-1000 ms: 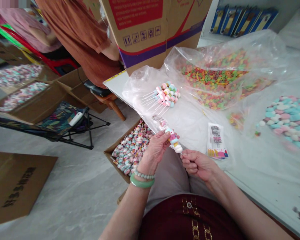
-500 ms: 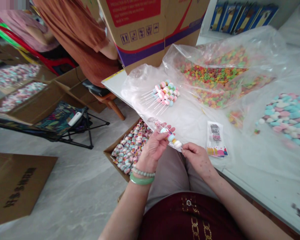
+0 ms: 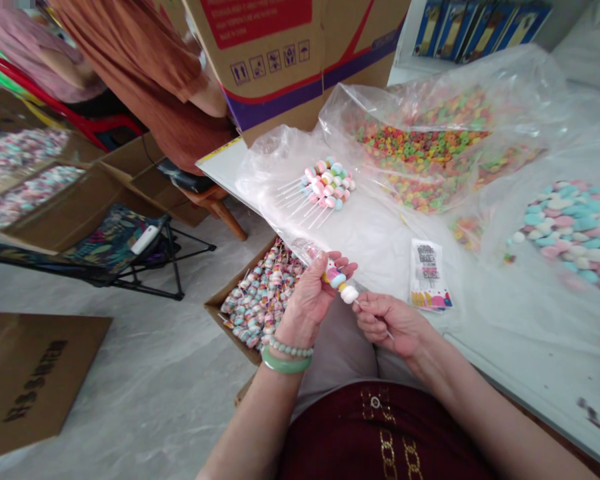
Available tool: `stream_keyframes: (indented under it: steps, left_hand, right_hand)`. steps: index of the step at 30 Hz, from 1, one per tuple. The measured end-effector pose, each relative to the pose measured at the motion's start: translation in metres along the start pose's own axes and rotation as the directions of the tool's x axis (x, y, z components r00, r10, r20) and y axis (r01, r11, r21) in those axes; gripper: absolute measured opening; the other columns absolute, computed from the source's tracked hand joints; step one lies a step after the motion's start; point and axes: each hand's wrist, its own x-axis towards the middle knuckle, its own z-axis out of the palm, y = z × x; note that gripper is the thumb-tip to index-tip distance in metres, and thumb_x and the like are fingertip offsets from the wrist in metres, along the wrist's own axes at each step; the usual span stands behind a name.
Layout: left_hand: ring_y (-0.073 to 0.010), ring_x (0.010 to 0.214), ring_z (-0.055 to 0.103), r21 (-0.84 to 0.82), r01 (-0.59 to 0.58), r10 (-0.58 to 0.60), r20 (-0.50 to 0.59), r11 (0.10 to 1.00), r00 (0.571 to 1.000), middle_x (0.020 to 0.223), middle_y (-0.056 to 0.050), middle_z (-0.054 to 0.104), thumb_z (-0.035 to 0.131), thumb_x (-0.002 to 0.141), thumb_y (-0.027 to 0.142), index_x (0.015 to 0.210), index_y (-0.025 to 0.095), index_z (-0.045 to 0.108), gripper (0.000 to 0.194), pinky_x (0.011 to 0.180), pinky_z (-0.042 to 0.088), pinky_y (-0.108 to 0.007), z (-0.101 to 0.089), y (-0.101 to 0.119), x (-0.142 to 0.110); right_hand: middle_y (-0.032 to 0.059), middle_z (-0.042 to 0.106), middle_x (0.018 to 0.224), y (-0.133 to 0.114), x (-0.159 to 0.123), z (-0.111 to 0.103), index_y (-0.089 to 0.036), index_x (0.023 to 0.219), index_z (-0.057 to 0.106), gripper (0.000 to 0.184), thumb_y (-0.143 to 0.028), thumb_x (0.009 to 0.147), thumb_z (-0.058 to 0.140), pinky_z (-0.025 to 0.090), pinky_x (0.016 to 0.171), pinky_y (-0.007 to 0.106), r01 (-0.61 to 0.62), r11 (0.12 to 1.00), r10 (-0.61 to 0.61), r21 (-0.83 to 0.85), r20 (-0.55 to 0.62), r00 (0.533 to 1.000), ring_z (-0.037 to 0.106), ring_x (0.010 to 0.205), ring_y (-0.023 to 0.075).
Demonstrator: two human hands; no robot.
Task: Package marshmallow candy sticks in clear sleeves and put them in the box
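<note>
Between my hands is a marshmallow skewer (image 3: 349,294), with white, yellow and blue pieces threaded on a thin white stick. Its upper end lies in a small printed plastic bag (image 3: 333,271). My left hand (image 3: 310,293) is closed around the bag and the upper pieces, thumb on top. Just below the lowest white marshmallow, my right hand (image 3: 393,321) pinches the stick, whose tail shows past the fingers. Beyond them, on the plastic-covered table, lies a pile of marshmallow skewers (image 3: 329,183), sticks pointing left. A stack of printed bags (image 3: 427,273) rests to the right.
A carton of wrapped skewers (image 3: 260,300) stands below the table's left edge. On the table are a clear bag of coloured rings (image 3: 430,147), loose marshmallows (image 3: 575,230) and a large cardboard box (image 3: 280,87). A person in a rust-coloured top (image 3: 145,80) sits beyond, near a folding chair (image 3: 115,240).
My right hand has turned palm-up and shifted slightly, its fingers now curled along the stick. My left hand has moved a little lower on the bag, and the printed part shows more.
</note>
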Motion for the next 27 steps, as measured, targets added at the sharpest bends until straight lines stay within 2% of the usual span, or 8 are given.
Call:
stream_keyframes:
  steps: [10,14,16,19,21,22,24,27]
  left_hand:
    - [-0.0235,0.079,0.067,0.079,-0.012,0.008,0.052,0.997,0.999,0.08,-0.007,0.066,0.061,0.08,0.043,0.088,0.013,0.062,0.03,0.075,0.052,-0.036,0.003,-0.003,-0.002]
    - [-0.0241,0.08,0.067,0.067,0.041,-0.044,0.051,0.997,0.998,0.08,-0.008,0.066,0.057,0.082,0.043,0.086,0.013,0.062,0.031,0.074,0.052,-0.037,0.007,-0.008,-0.002]
    - [-0.0236,0.077,0.067,0.066,0.077,-0.078,0.017,0.995,0.997,0.08,-0.008,0.066,0.055,0.084,0.039,0.085,0.012,0.062,0.028,0.074,0.052,-0.037,0.006,-0.008,-0.001]
    - [-0.0211,0.072,0.067,0.054,0.121,-0.117,-0.071,0.991,0.991,0.078,-0.008,0.066,0.054,0.085,0.035,0.081,0.011,0.061,0.025,0.074,0.053,-0.037,0.004,-0.008,0.001]
    - [-0.0198,0.07,0.066,0.037,0.121,-0.116,-0.119,0.992,0.986,0.077,-0.008,0.066,0.053,0.086,0.034,0.079,0.012,0.061,0.024,0.075,0.053,-0.038,0.003,-0.007,0.001]
    - [-0.0196,0.069,0.066,0.033,0.119,-0.114,-0.135,0.992,0.984,0.076,-0.008,0.066,0.053,0.086,0.033,0.079,0.011,0.061,0.024,0.075,0.053,-0.038,0.003,-0.007,0.001]
    - [-0.0199,0.07,0.066,0.042,0.118,-0.111,-0.148,0.992,0.983,0.076,-0.008,0.065,0.053,0.086,0.034,0.078,0.011,0.06,0.025,0.076,0.053,-0.039,0.005,-0.006,0.0]
    - [-0.0213,0.072,0.067,0.085,0.116,-0.106,-0.113,0.99,0.988,0.078,-0.01,0.065,0.055,0.085,0.038,0.081,0.01,0.061,0.028,0.076,0.053,-0.039,0.007,-0.005,-0.002]
  right_hand:
    - [-0.0085,0.037,0.052,0.0,0.003,-0.004,-0.013,0.074,0.054,0.012,-0.017,0.071,0.065,0.012,0.037,0.013,-0.113,0.957,0.096,0.267,0.076,0.992,0.019,0.039,0.0003]
    - [-0.0071,0.039,0.051,0.005,0.006,-0.004,-0.016,0.072,0.055,0.01,-0.023,0.071,0.062,0.014,0.039,0.018,0.145,0.983,-0.164,-0.115,-0.181,0.97,0.022,0.04,0.0039]
    - [-0.0037,0.045,0.053,0.008,0.005,-0.005,-0.017,0.069,0.057,0.009,-0.025,0.074,0.058,0.022,0.044,0.021,0.234,0.81,-0.433,-0.538,-0.279,0.857,0.034,0.046,0.0078]
    - [0.0032,0.055,0.067,0.011,0.002,-0.006,-0.019,0.073,0.06,0.016,-0.023,0.083,0.049,0.03,0.057,0.026,0.147,0.23,-0.727,-0.962,-0.069,0.683,0.047,0.064,0.0147]
    - [0.0067,0.057,0.073,0.013,-0.001,-0.006,-0.018,0.077,0.061,0.021,-0.02,0.087,0.042,0.03,0.06,0.028,0.06,-0.073,-0.734,-0.996,0.094,0.672,0.048,0.068,0.0164]
    - [0.0074,0.057,0.073,0.014,-0.002,-0.006,-0.018,0.078,0.061,0.023,-0.019,0.088,0.04,0.03,0.061,0.028,0.034,-0.152,-0.716,-0.988,0.134,0.685,0.048,0.067,0.0165]
    - [0.0076,0.057,0.073,0.015,-0.002,-0.004,-0.019,0.079,0.061,0.022,-0.02,0.088,0.04,0.03,0.061,0.028,0.037,-0.195,-0.685,-0.98,0.163,0.71,0.049,0.067,0.0167]
    - [0.0054,0.059,0.078,0.014,0.0,-0.002,-0.021,0.08,0.06,0.014,-0.021,0.085,0.047,0.033,0.063,0.027,0.142,-0.024,-0.689,-0.99,0.12,0.715,0.051,0.073,0.0171]
